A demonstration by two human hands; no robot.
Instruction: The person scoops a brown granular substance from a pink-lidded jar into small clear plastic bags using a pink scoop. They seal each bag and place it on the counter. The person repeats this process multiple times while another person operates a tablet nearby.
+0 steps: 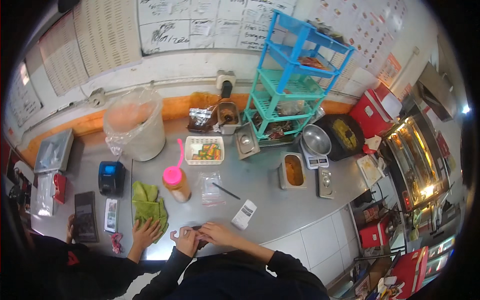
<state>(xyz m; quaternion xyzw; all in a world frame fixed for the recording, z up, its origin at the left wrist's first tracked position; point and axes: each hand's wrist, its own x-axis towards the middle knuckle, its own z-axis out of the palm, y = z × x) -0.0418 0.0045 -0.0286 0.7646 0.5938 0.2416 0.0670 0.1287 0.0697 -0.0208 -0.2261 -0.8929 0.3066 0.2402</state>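
At the counter's near edge my left hand (pixel 186 241) and my right hand (pixel 216 233) meet, fingers bent around a small dark item (pixel 201 243) whose kind I cannot tell. To the right lies a printed paper slip (pixel 244 215). Beyond the hands are clear zip bags (pixel 212 188) with a black pen (pixel 226 191) beside them, its tip over the bags. A bottle with a pink lid (pixel 177 183) stands to their left. Farther back, a white plastic basket (pixel 204 162) holds several colourful sachets.
At left, a co-worker's hand (pixel 146 233) rests on a green cloth (pixel 150 202), near a phone (pixel 111 215) and a tablet (pixel 86 216). A plastic-lined bucket (pixel 144 138), a tiered rack (pixel 287 92), a steel food pan (pixel 294 170) and a scale (pixel 317 161) bearing a bowl stand behind.
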